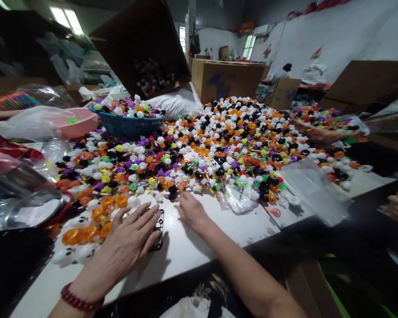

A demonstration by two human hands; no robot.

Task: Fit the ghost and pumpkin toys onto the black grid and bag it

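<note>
My left hand (132, 234) is spread, palm down, at the front of the white table (199, 251). Its fingers lie over the left side of a small black openwork plastic frame (159, 232), hiding part of it. Just left of that hand sit rows of larger orange pumpkin pieces (81, 236) and white ghost-faced pieces (68, 254). My right hand (193, 213) rests at the near edge of a big pile of small coloured plastic pieces (172, 154). Its fingers are curled together, and whatever may be between the tips is hidden.
A blue basin (129, 126) of pieces stands behind the pile, beside a pink basin (76, 126). Clear plastic bags (315, 190) lie at the right. A tilted cardboard box (146, 39) leans over the back. At the left is a round metal dish (35, 210). A person (283, 73) is far behind.
</note>
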